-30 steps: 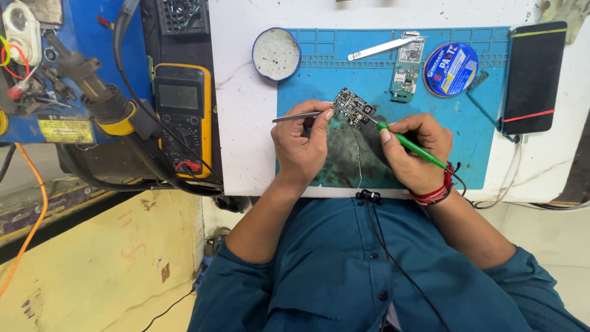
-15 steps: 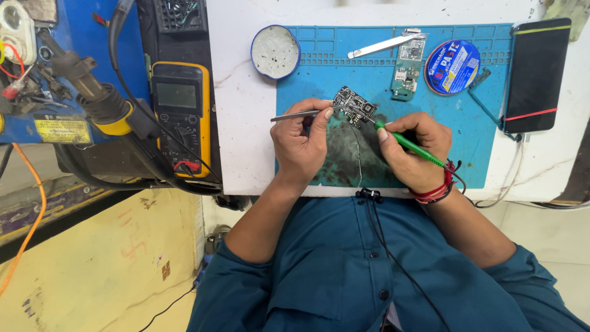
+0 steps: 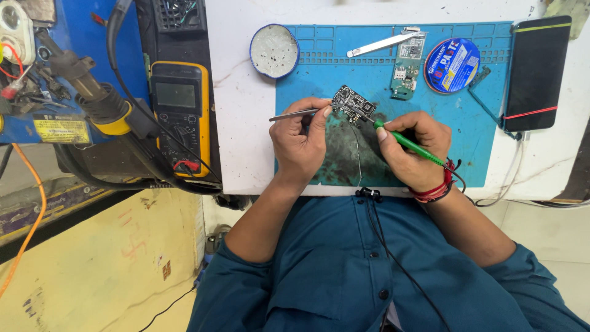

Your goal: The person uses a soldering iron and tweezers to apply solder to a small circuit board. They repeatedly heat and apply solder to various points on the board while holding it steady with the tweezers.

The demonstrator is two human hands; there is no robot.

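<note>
Soldering iron [image 3: 409,142] slants, tip up-left toward circuit board [image 3: 354,103].

Tweezers [image 3: 295,114] tip hidden behind left hand [image 3: 301,144] fingers. Iron tip contact on small circuit board [image 3: 354,103] too small to resolve. Board components unreadable. Green soldering iron [image 3: 409,143] rear buried in right hand [image 3: 410,149]. Multimeter [image 3: 179,117] leads cut off at top edge.

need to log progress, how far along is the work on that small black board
Laid out: blue work mat, round flux tin. In hand: left hand with metal tweezers and right hand with green-handled tool, both on the small black circuit board. Left: green circuit board lies untouched.
</note>
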